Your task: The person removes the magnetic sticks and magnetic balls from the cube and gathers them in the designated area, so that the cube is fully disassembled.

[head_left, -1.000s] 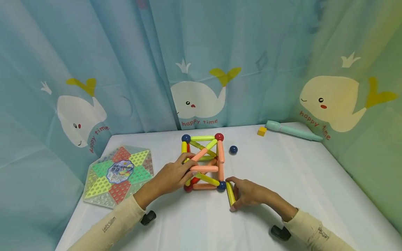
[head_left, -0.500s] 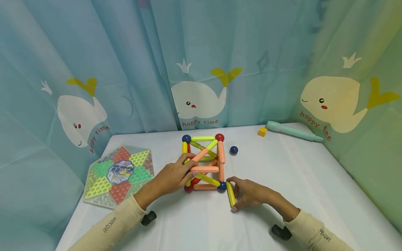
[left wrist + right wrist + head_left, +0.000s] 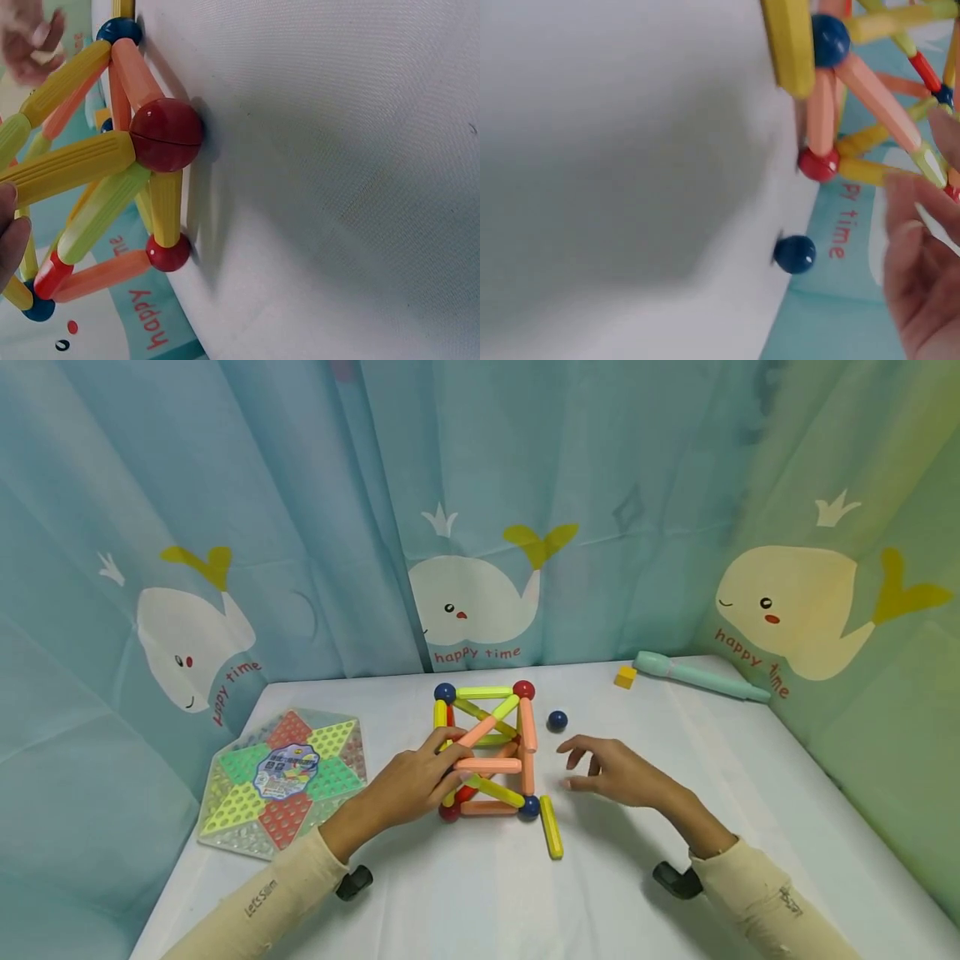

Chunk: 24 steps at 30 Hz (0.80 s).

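A framework of magnetic sticks and balls [image 3: 487,765] stands mid-table, with yellow, orange, green and red sticks joined by red and blue balls. My left hand [image 3: 411,783] grips its near left side, with fingers around the sticks; the left wrist view shows fingertips on a yellow stick [image 3: 75,166] that meets a red ball [image 3: 166,135]. To the right of the frame, my right hand [image 3: 617,772] hovers with fingers apart and nothing between them. A loose yellow stick [image 3: 551,828] lies by the near right blue ball [image 3: 528,807]. Beyond the right hand rests a loose blue ball [image 3: 557,721].
At the left lies a Chinese checkers board [image 3: 288,781]. A small yellow cube [image 3: 626,677] and a mint-green stick-like object [image 3: 701,677] lie at the back right. Curtains with whales [image 3: 472,597] surround the table's back and sides.
My right hand has let go of the yellow stick, leaving it on the table, and moved up and away towards the loose blue ball. The left hand keeps its hold.
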### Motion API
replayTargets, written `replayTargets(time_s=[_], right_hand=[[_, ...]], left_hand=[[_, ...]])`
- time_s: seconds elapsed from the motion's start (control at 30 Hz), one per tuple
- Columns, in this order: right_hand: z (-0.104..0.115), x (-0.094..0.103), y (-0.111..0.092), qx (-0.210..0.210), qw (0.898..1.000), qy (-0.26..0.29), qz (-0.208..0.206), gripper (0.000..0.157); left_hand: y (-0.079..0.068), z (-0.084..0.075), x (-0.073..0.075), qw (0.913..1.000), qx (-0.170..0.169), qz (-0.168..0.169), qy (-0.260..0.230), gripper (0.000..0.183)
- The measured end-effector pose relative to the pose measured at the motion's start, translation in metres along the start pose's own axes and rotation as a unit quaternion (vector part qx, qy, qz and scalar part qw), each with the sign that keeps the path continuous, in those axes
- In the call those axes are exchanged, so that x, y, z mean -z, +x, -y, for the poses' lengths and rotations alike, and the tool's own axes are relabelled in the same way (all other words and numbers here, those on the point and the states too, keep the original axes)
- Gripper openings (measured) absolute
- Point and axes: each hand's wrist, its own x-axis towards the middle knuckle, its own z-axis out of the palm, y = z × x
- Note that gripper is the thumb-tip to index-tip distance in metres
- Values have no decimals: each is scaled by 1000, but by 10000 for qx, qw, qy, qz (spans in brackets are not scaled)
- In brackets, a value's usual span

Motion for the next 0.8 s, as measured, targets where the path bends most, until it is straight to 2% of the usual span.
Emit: replayTargets(time_s=[0.13, 0.27, 0.5, 0.8], right_hand=[[4, 6, 18, 272, 9939, -1, -1065, 39], [8, 4, 34, 592, 9838, 80, -1688, 47], [12, -7, 47, 974, 9763, 141, -1929, 61], [13, -16, 56, 1191, 9696, 58, -2135, 53]], left_hand=[[0, 0, 1, 9999, 89, 69, -47, 42], [0, -1, 2, 9992, 170, 184, -326, 47], [1, -2, 0, 9984, 168, 233, -491, 51], [0, -1, 0, 9993, 168, 145, -286, 48]])
